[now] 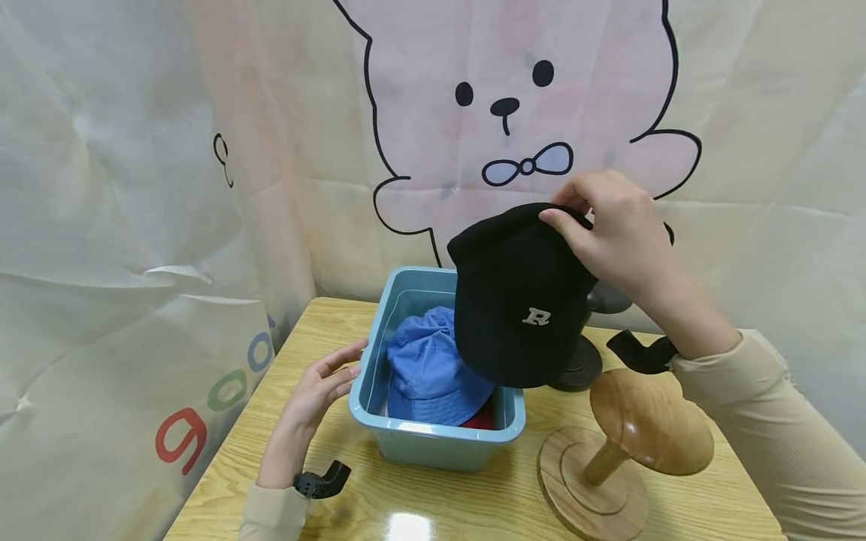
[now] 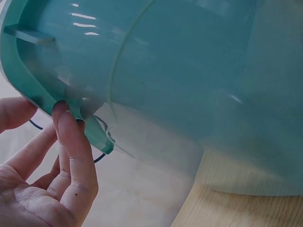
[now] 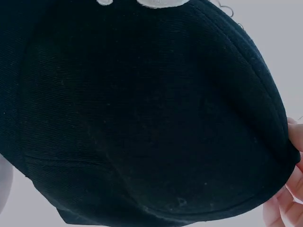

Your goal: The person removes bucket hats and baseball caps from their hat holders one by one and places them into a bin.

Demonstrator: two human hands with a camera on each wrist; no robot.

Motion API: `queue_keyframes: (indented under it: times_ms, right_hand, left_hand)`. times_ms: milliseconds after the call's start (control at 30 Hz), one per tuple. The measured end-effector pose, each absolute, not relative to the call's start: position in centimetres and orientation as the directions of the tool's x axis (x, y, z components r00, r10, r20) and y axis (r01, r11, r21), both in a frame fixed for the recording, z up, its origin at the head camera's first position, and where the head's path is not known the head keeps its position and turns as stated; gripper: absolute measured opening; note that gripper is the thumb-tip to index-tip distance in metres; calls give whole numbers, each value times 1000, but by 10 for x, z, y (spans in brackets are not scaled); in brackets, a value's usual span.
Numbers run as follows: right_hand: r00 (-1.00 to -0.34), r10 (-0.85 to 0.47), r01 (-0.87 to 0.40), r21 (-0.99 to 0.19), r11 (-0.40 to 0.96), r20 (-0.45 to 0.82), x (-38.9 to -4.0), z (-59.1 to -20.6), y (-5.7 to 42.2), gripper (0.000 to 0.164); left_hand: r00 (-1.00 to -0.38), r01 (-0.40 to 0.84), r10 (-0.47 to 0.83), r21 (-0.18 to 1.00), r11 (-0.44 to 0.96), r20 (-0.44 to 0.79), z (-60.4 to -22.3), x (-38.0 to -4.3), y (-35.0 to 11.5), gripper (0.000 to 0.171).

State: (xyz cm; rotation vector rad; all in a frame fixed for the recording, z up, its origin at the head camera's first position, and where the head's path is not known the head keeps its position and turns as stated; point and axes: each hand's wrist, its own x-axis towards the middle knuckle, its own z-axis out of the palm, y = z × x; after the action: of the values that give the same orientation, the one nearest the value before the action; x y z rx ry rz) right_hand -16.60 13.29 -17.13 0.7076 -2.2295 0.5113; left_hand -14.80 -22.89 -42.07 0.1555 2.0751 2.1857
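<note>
My right hand [image 1: 619, 225] pinches the top of a black cap [image 1: 507, 315] between thumb and fingers. The cap hangs brim down with a white letter R on its front, overlapping the right side of a light blue plastic bin [image 1: 440, 432]. In the right wrist view, dark cloth [image 3: 156, 113] fills most of the picture, with fingertips [image 3: 296, 137] at its right edge. At the bin's left rim, my left hand [image 1: 325, 387] holds on with thumb and fingers, seen closer in the left wrist view on the rim [image 2: 40, 90]. Inside the bin lies a blue bucket hat [image 1: 433, 368].
Something red [image 1: 482, 418] shows under the bucket hat. To the bin's right stands a wooden hat stand [image 1: 649, 421] on a round base. Behind it is a black stand [image 1: 585, 364], partly hidden by the cap. A cartoon-printed curtain [image 1: 325, 150] hangs behind the wooden table [image 1: 365, 496].
</note>
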Motion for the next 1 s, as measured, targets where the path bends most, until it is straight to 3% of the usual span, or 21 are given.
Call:
queue_keyframes:
  times_ms: [167, 533, 1000]
  right_hand:
    - [-549, -355, -652, -122, 748, 757, -164, -172, 120, 9]
    - [-539, -403, -714, -147, 685, 740, -160, -178, 94, 9]
    - [-591, -428, -730, -229, 643, 684, -157, -198, 67, 10]
  left_hand:
    - [-988, -18, 157, 999, -42, -11, -420, -147, -230, 52]
    - [-988, -18, 154, 999, -44, -11, -418, -145, -231, 52]
    - [-989, -30, 146, 999, -36, -25, -419, -145, -232, 51]
